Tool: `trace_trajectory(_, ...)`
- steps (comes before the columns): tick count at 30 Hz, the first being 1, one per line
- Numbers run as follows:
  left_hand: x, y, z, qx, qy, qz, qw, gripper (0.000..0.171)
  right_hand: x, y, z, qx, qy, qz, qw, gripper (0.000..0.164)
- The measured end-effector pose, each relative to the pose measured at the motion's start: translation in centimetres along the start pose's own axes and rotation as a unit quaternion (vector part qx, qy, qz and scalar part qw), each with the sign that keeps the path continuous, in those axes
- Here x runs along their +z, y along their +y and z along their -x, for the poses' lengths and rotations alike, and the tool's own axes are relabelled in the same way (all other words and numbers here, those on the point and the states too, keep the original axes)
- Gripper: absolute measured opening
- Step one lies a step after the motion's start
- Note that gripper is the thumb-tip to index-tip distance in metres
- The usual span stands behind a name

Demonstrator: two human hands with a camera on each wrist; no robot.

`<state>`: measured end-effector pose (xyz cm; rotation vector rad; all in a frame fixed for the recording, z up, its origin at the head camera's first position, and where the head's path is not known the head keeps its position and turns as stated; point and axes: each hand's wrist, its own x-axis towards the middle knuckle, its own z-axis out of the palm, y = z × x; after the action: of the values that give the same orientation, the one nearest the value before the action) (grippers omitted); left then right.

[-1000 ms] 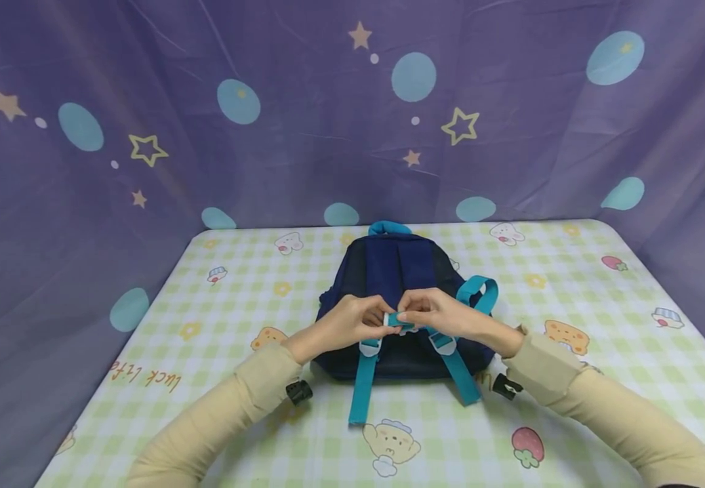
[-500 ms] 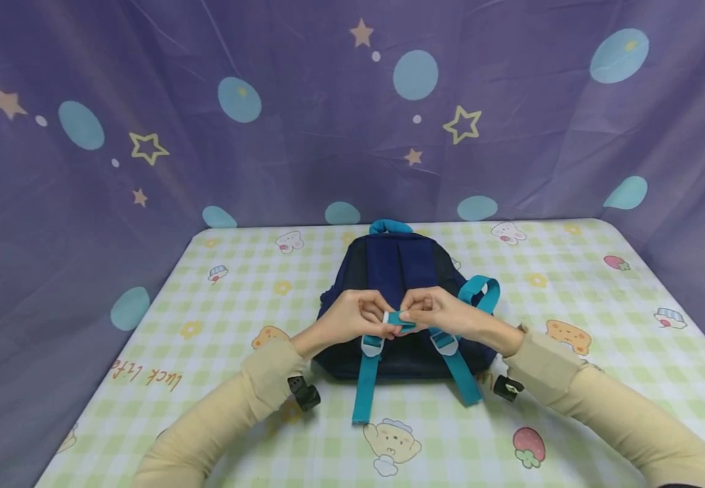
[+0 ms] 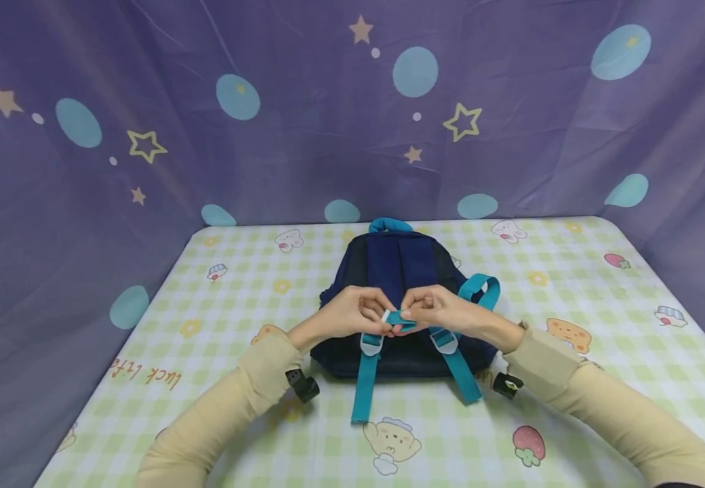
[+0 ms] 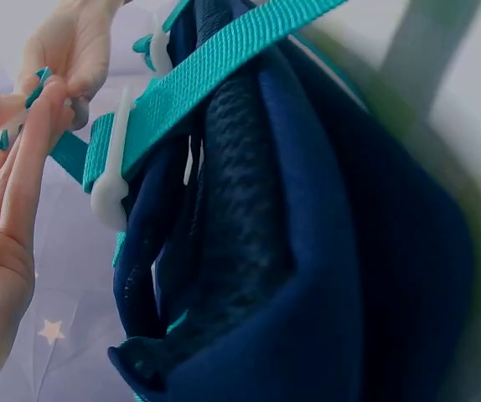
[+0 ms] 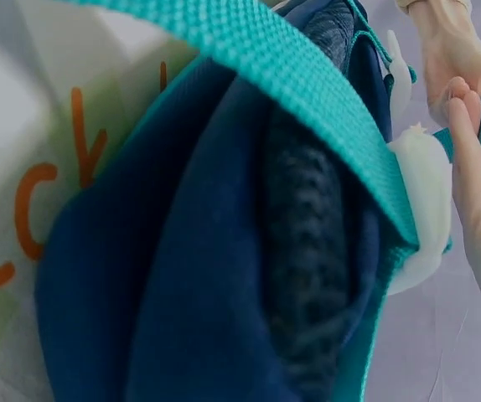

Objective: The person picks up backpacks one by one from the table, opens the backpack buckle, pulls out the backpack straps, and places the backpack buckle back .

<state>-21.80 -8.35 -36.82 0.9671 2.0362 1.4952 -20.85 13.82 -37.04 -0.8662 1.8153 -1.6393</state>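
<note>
A navy backpack (image 3: 383, 264) lies on the table, its top carry loop (image 3: 389, 225) at the far end. Above its near half, both hands meet at a short teal webbing strap (image 3: 399, 318) with a small white plastic piece (image 3: 386, 316) at its left end. The left hand (image 3: 355, 313) pinches the strap at this white end. From the other side the right hand (image 3: 440, 308) pinches the teal webbing between thumb and fingers. Fingers partly hide the white piece, so its kind is unclear. In the left wrist view, the webbing (image 4: 69, 155) runs from the hands toward the bag.
Two teal strap tails (image 3: 365, 390) with white adjuster buckles (image 3: 371, 343) hang over the bag's near edge onto the checked tablecloth (image 3: 236, 434). A teal strap loop (image 3: 480, 291) stands at the bag's right side. A purple curtain (image 3: 304, 163) rises behind the table.
Both hands stay at the strap with only slight shifts. The left hand has edged a little to the right, and the white end now tilts more.
</note>
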Motion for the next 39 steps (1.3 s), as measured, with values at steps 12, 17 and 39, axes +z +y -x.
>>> trace_trajectory(12, -0.2, -0.2, -0.2, 0.005, -0.033, 0.042, 0.9985, 0.024, -0.6, 0.5, -0.1, -0.001, -0.046, -0.048, 0.998, 0.015)
trace_trajectory(17, -0.2, -0.3, -0.3, 0.012, -0.026, 0.044, 0.9986, 0.024, -0.7, 0.5, 0.0, -0.006, -0.052, -0.056, 0.997, 0.014)
trace_trajectory(39, 0.2, 0.4, 0.0, 0.003, 0.011, -0.065, 0.9978, 0.019, 0.5, 0.0, -0.3, 0.001, 0.000, 0.058, 0.998, 0.022)
